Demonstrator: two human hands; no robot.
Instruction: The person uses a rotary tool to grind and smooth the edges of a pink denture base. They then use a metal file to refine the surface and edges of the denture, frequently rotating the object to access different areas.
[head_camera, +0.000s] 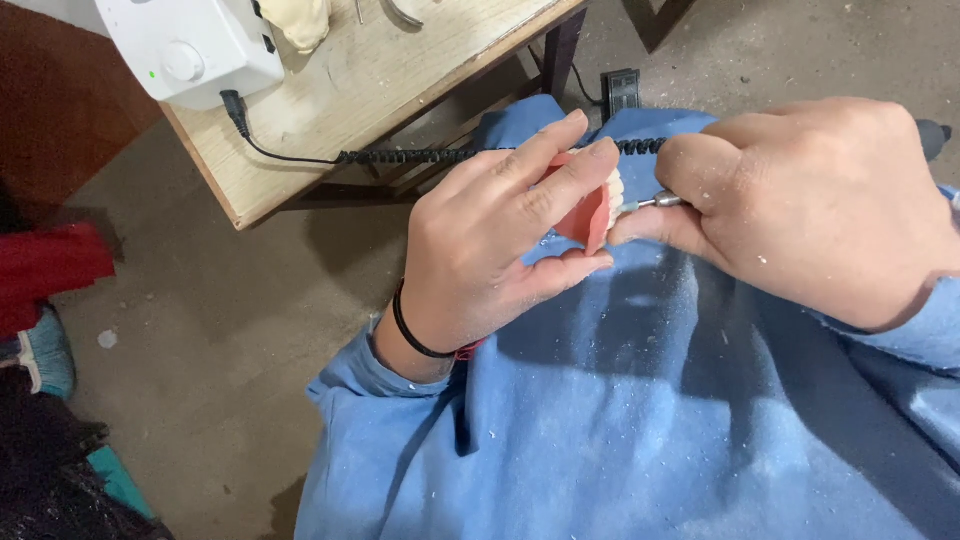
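The left hand pinches a pink denture between thumb and fingers, its teeth facing right. The right hand is clenched around a rotary handpiece, the bur touching the denture's teeth. Behind both hands a coiled cord runs to a white control box on the wooden table.

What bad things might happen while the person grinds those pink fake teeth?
The tool tip in the right hand works right beside the left hand's fingertips, so a slip might nick them. The denture is only pinched by the left hand, so it might drop onto the lap or floor. The coiled cord hangs off the table and might snag.
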